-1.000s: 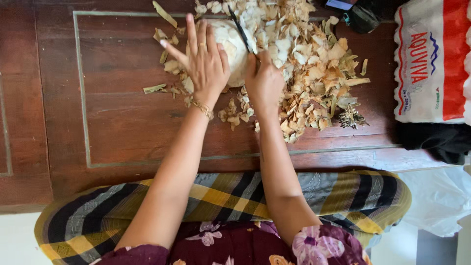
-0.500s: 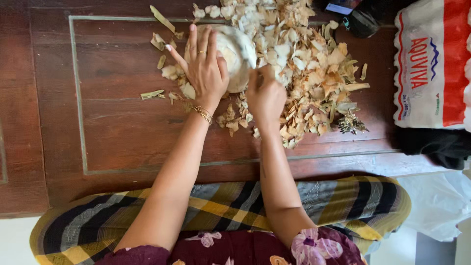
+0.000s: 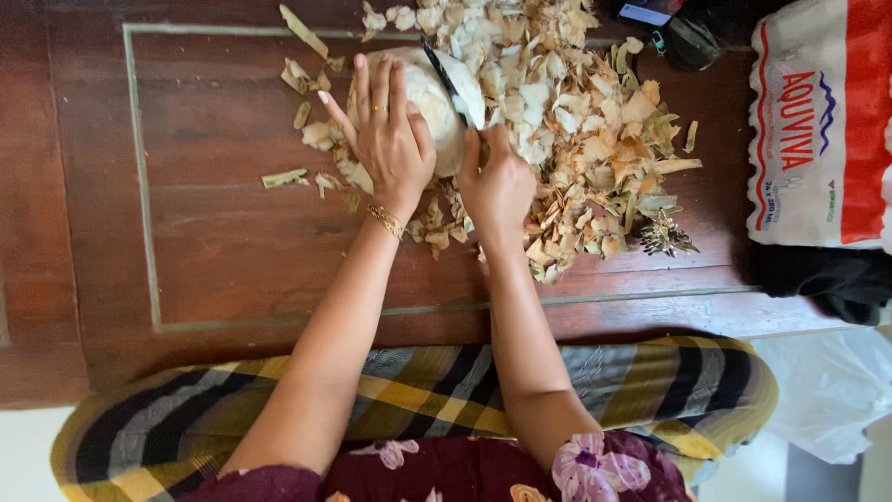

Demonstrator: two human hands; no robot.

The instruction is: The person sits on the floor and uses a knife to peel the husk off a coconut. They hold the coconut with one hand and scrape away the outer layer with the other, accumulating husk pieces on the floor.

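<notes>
I'm pressing my left hand (image 3: 388,139), fingers spread, on the pale round peeled fruit (image 3: 423,98) at twelve o'clock; my right hand (image 3: 495,186) is gripping a dark-bladed knife (image 3: 444,79). Heaped shavings (image 3: 576,121) suggest paring is mostly done.

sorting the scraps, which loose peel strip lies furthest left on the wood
The greenish strip lying alone left of the left hand; the other stray peels sit nearer the pale round fruit.

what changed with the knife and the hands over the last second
The dark-bladed knife in the right hand dropped out of sight half a second ago and now lies raised across the round pale peeled fruit again. The left hand stayed pressed on the fruit; the heap of pale peelings is unchanged.
</notes>
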